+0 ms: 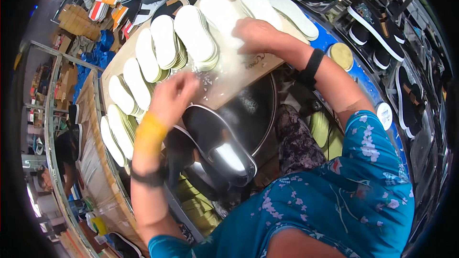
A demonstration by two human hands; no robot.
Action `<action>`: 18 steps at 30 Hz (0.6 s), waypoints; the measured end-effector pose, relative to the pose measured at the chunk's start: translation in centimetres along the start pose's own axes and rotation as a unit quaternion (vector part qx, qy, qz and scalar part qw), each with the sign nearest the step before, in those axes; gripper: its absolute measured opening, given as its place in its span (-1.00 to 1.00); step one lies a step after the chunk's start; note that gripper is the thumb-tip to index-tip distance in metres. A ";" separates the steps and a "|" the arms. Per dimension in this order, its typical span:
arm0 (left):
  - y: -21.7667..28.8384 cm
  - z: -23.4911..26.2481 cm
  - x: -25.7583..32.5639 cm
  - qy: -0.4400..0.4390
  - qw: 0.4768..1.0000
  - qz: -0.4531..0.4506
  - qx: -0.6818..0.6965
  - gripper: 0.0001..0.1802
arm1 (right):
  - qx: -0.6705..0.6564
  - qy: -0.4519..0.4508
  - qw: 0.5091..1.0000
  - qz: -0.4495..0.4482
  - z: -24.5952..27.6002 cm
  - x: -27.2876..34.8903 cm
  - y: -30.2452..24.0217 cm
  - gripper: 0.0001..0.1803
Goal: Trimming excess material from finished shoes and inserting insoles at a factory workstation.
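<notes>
Blurred by motion, my left hand (pixel 174 91) is over the near edge of a tan board (pixel 258 69). Its fingers look curled, but I cannot make out anything in them. My right hand (pixel 256 35), also smeared, is at the edge of a blurred white insole (pixel 220 14) at the far side of the board; whether it grips the insole I cannot tell. Stacks of white insoles (pixel 193 31) fan across the board to the left. Below my hands is a shiny black shoe-sole-shaped form (pixel 217 143) with a pale patch near its toe.
A dark round basin (pixel 253 110) is under the board's edge. White scraps (pixel 206 83) lie on the board. Black shoes with white soles (pixel 377 31) fill racks at the right. A round tan lid (pixel 341 56) rests on the blue surface. Metal rails (pixel 60 114) run along the left.
</notes>
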State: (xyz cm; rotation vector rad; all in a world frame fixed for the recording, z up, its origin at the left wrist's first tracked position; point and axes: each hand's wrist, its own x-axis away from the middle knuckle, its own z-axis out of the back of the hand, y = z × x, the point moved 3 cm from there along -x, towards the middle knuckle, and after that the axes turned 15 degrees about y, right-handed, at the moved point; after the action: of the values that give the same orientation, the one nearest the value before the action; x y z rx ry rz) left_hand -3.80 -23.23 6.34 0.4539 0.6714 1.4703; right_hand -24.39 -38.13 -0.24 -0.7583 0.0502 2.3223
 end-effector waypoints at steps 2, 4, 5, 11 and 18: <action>-2.6 -2.2 -4.6 0.127 0.976 -0.163 -0.075 -0.48 | -0.027 -0.004 0.999 0.022 -0.5 -0.7 -0.2 -0.70; -4.4 -3.8 -8.7 0.122 0.951 -0.218 -0.182 -0.19 | -0.011 -0.049 0.999 -0.011 -0.7 -1.3 -0.3 -0.60; -4.9 -4.6 -10.1 0.128 0.941 -0.223 -0.221 -0.11 | -0.046 0.012 0.999 0.018 -0.8 -1.2 0.1 -0.71; -6.9 -5.6 -13.3 0.024 0.929 -0.192 -0.315 -0.24 | -0.001 0.050 0.992 0.117 -1.0 -0.2 -0.4 -0.87; -5.1 -1.7 -9.7 0.354 0.889 -0.131 -0.258 -0.77 | 0.053 0.145 0.984 0.083 0.2 1.0 1.4 -0.87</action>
State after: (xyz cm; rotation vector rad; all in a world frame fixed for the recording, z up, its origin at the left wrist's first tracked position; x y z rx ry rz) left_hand -0.82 -33.41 2.98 -0.6042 0.8247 1.4695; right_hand -25.97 -38.58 -0.78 -1.0671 0.3775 2.3234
